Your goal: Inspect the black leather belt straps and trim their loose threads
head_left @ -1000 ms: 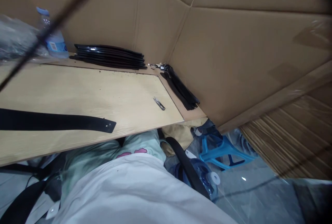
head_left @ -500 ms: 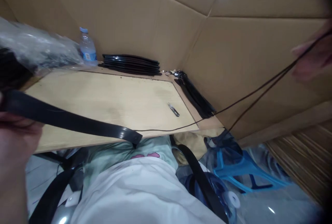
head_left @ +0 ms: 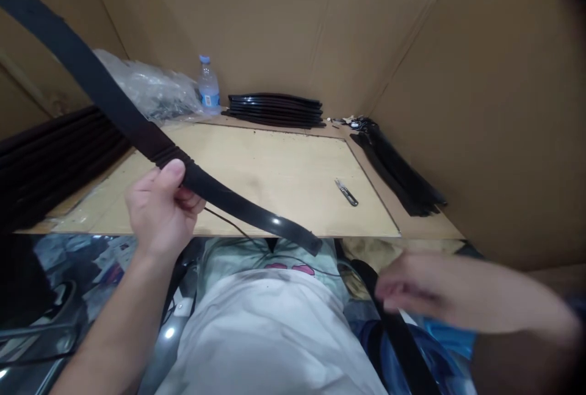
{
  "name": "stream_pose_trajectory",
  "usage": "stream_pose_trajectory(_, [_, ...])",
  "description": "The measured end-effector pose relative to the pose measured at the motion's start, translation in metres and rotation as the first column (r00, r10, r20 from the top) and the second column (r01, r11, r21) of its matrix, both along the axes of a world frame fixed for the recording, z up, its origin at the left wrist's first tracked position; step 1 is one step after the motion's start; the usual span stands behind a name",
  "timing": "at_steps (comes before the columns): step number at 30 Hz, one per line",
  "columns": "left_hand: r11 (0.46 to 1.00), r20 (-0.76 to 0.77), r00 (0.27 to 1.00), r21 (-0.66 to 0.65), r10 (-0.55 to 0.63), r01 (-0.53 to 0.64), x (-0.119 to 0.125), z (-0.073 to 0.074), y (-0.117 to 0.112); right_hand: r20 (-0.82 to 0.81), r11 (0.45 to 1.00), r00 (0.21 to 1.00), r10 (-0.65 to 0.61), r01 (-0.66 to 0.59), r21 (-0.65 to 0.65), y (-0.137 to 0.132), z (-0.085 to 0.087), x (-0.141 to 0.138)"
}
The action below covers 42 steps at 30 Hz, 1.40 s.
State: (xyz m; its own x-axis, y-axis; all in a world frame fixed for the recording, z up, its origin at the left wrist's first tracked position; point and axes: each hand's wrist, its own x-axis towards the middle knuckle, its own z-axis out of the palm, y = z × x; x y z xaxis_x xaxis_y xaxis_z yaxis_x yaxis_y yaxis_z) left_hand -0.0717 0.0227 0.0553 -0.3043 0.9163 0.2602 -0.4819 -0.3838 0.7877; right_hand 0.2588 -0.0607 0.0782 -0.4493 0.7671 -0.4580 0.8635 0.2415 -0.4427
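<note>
My left hand [head_left: 160, 206] pinches a long, flat, black strap [head_left: 247, 209] near its middle, thumb on top. Just above the thumb, several ridges like turns of cord cross the strap. From under the strap a thin dark cord [head_left: 233, 222] hangs down and runs across my lap towards my right hand [head_left: 407, 288]. That hand, blurred, is at the right below the table edge with its fingers curled in; the cord's end at the fingers is hard to see. Small thread snips [head_left: 347, 192] lie on the board, right of the strap.
A pale board [head_left: 284, 163] covers the table. Behind it are a stack of black strips [head_left: 274, 111], a water bottle [head_left: 209, 86] and clear plastic bags [head_left: 151, 86]. More black strips lie at the right [head_left: 398, 169] and left [head_left: 59, 157]. Cardboard walls [head_left: 256, 22] enclose the table.
My right hand has come down and inward from the far upper right, and the taut cord has gone slack. My left hand with the strap has moved right into fuller view.
</note>
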Motion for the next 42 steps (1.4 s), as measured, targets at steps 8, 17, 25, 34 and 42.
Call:
stream_pose_trajectory(8, [0.998, -0.058, 0.998, 0.048, 0.037, -0.035, 0.000, 0.000, 0.002, -0.051, 0.987, 0.991, 0.125, -0.118, 0.109, -0.028, -0.124, -0.075])
stream_pose_trajectory(17, [1.000, -0.037, 0.999, 0.013, -0.013, 0.013, 0.026, 0.003, 0.021, -0.241, 0.904, 0.968, 0.066, 0.044, 0.425, 0.005, -0.132, -0.066])
stream_pose_trajectory(25, [0.994, -0.018, 0.997, -0.074, -0.081, 0.079, 0.033, 0.009, 0.019, -0.284, 0.931, 0.954, 0.094, 0.017, 0.364, 0.003, -0.135, -0.066])
stream_pose_trajectory(34, [0.994, -0.061, 0.993, -0.061, -0.099, 0.095, 0.037, 0.012, 0.023, -0.212, 0.951, 0.932, 0.293, -0.260, 0.169, -0.007, -0.137, -0.071])
stream_pose_trajectory(42, [0.965, -0.107, 0.965, -0.141, -0.238, 0.222, 0.056, 0.004, 0.061, 0.254, 0.943, 0.936, -0.243, 0.166, 0.290, 0.013, -0.160, -0.011])
